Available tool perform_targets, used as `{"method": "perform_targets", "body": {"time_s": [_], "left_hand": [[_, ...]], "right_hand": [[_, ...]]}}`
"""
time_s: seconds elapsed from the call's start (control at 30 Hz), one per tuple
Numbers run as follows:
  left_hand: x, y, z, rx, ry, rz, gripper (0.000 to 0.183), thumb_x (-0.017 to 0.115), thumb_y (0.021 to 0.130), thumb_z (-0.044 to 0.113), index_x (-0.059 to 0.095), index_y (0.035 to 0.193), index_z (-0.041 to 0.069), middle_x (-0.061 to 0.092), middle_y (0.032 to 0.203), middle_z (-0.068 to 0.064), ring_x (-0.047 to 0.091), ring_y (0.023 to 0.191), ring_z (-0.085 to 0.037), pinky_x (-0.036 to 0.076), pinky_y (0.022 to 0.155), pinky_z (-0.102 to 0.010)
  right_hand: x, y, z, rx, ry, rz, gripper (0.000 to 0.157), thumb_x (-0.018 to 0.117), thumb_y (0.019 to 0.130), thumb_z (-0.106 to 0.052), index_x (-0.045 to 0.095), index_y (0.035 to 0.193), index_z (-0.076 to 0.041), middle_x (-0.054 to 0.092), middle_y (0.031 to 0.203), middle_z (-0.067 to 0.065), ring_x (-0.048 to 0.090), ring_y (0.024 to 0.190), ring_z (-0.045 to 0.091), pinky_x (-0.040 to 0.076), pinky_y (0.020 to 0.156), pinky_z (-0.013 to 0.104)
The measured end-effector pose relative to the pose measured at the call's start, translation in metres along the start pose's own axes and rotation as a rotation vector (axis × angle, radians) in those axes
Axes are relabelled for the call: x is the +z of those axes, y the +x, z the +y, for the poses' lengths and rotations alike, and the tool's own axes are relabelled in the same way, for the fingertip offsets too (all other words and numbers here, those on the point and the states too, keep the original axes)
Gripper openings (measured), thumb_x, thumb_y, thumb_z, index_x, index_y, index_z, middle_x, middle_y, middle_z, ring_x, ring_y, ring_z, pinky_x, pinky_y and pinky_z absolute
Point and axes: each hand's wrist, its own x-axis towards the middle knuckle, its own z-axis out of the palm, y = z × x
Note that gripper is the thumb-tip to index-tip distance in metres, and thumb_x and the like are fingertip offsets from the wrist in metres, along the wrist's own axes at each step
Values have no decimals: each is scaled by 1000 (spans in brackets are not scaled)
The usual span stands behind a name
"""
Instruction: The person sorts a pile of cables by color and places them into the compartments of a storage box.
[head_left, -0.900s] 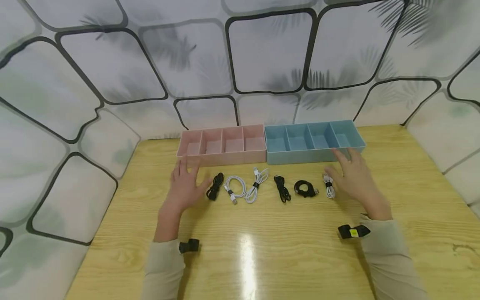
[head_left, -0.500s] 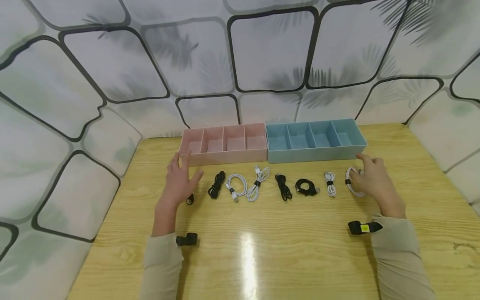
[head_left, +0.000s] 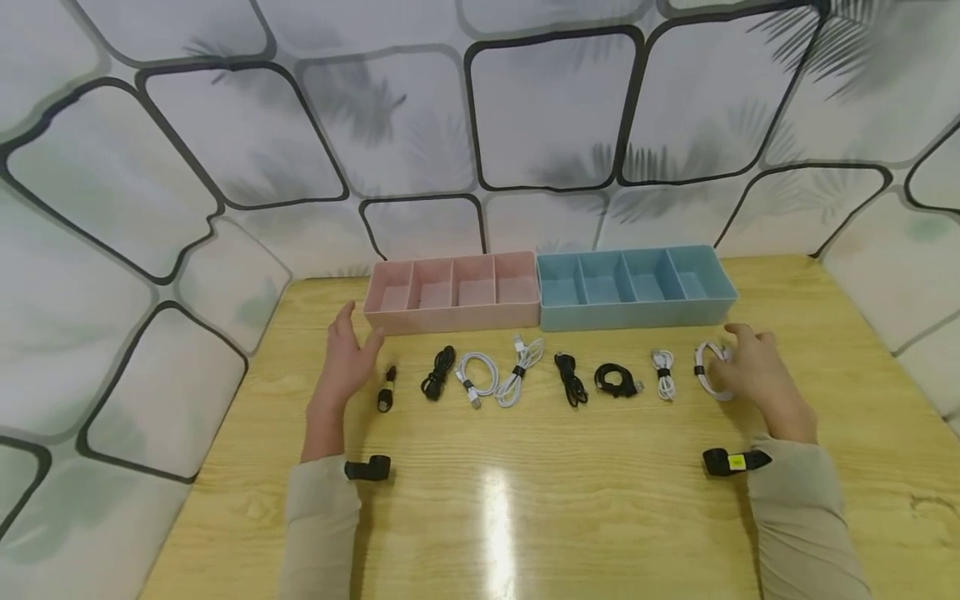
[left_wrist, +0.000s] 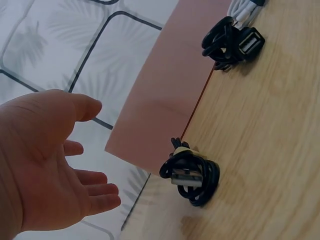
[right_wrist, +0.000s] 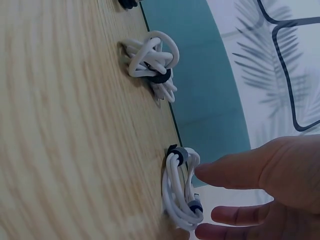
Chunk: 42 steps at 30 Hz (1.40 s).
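My left hand [head_left: 345,362] hovers with loosely spread fingers left of a small coiled black cable [head_left: 386,392] with a yellowish tie. In the left wrist view that cable's USB plug [left_wrist: 186,178] faces the camera, apart from the fingers. At the right end of the row, my right hand [head_left: 767,385] is beside a coiled white cable [head_left: 702,379] bound with black straps. The right wrist view has the thumb [right_wrist: 232,170] right at this coil's edge and the other fingers below it, relaxed rather than curled round it.
Between the hands lie several bundled cables, including a black one [head_left: 438,372], a white loop [head_left: 491,367] and a black ring-shaped coil [head_left: 615,392]. Behind them stand a pink divided tray [head_left: 450,320] and a blue one [head_left: 637,316], end to end, before a patterned wall.
My left hand has drawn left, uncovering the small black cable. My right hand has moved right, from near the narrow white bundle to the end white coil, which now shows.
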Motion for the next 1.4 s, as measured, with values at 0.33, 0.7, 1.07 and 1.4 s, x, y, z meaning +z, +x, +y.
{"method": "perform_targets", "body": {"time_s": [0.33, 0.7, 1.07, 1.4], "left_hand": [[2, 27, -5, -173, -294, 10, 69, 37, 104, 37, 5, 160, 13, 23, 158, -26, 33, 140, -42, 31, 110, -57], [7, 41, -6, -206, -394, 34, 57, 36, 105, 29, 25, 159, 14, 36, 154, -20, 45, 127, -32, 40, 97, -41], [10, 51, 0, -254, -396, 132, 52, 34, 101, 23, 41, 151, 12, 51, 115, -15, 46, 85, -22, 39, 74, -31], [8, 58, 1, -229, -337, 128, 53, 28, 100, 19, 40, 149, 6, 39, 152, -18, 38, 133, -32, 32, 107, -47]], "right_hand": [[0, -1, 10, -15, -33, 23, 72, 54, 90, -11, 21, 142, 24, 40, 117, 50, 43, 103, 58, 42, 79, 61], [-1, 0, 9, -17, -32, 15, 59, 57, 82, -3, 38, 130, 27, 60, 101, 38, 60, 80, 37, 48, 62, 38], [5, 0, 8, -5, -1, 74, 49, 58, 83, -3, 49, 125, 21, 62, 96, 30, 57, 75, 29, 46, 57, 33], [6, -4, -17, -125, 44, 291, 42, 62, 89, -5, 54, 125, 17, 63, 92, 24, 57, 71, 15, 45, 53, 25]]}}
